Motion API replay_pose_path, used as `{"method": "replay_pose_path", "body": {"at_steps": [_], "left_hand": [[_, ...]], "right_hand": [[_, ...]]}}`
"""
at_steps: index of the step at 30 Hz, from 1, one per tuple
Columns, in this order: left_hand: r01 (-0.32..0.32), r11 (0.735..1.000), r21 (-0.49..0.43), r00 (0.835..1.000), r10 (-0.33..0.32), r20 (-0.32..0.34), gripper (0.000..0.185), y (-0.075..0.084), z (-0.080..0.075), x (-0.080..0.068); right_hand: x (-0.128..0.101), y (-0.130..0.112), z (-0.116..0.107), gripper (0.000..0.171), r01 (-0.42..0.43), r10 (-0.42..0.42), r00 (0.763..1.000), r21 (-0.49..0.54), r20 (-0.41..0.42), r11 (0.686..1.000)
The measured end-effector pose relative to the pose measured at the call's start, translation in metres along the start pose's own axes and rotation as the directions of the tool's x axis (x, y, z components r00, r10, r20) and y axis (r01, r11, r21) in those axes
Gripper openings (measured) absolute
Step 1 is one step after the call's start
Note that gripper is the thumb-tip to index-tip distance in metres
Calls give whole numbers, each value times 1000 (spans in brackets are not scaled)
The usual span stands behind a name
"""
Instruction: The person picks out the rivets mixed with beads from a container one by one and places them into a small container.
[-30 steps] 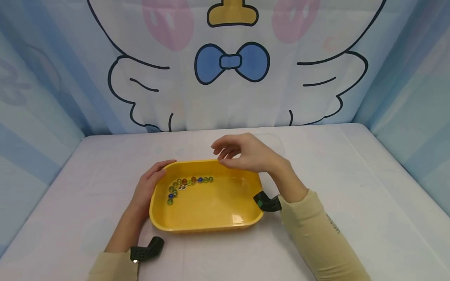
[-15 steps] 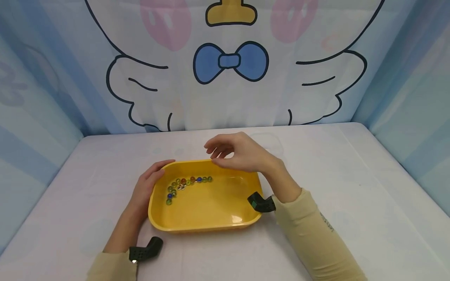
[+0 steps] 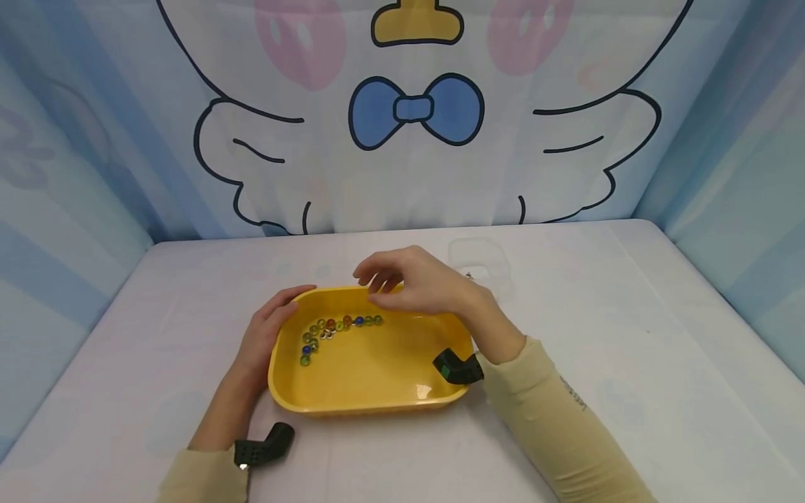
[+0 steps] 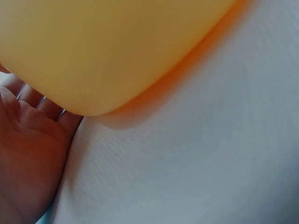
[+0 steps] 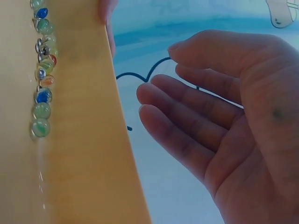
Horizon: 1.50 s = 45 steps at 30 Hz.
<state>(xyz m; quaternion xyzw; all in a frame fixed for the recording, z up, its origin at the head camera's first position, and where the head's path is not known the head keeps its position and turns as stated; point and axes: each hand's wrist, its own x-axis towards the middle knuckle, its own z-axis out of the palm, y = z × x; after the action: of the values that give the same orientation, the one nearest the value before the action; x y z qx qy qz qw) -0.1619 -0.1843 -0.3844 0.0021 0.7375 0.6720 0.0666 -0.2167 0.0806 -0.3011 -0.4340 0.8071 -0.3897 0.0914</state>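
A yellow tray stands in front of me on the table. Glass marbles in green, blue and red lie in a bent line along its left and far inner sides, with a few small silvery ring-like pieces among them. My left hand holds the tray's left end, thumb near the rim and fingers along the outer wall, as the left wrist view also shows. My right hand hovers over the far rim with loosely bent fingers. In the right wrist view its palm is bare.
A clear plastic container stands behind my right hand, with a small dark bit in it. White cloth covers the table. A printed curtain hangs at the back, and more curtains flank both sides.
My right hand has moved left along the tray's far rim and dipped slightly, uncovering more of the clear container. My left hand, the tray and the marbles stay as they were.
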Motion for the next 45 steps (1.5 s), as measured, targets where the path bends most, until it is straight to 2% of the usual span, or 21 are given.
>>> {"method": "replay_pose_path", "body": {"at_steps": [9,22,30,45], "left_hand": [[-10,1000,2,1000,10,-3,44,0,-2,0],[-15,1000,-15,1000,14,-5,42,-2,0,2],[-24,1000,-4,1000,24,-8,42,-3,0,2],[-29,1000,1,1000,29,-2,42,-3,-3,3]], "right_hand": [[10,0,12,33,0,-2,997,24,73,1000],[13,5,22,34,-6,3,993,24,120,1000],[13,8,28,35,-12,2,988,60,157,998],[23,9,42,37,-36,48,970,-54,240,998]]}}
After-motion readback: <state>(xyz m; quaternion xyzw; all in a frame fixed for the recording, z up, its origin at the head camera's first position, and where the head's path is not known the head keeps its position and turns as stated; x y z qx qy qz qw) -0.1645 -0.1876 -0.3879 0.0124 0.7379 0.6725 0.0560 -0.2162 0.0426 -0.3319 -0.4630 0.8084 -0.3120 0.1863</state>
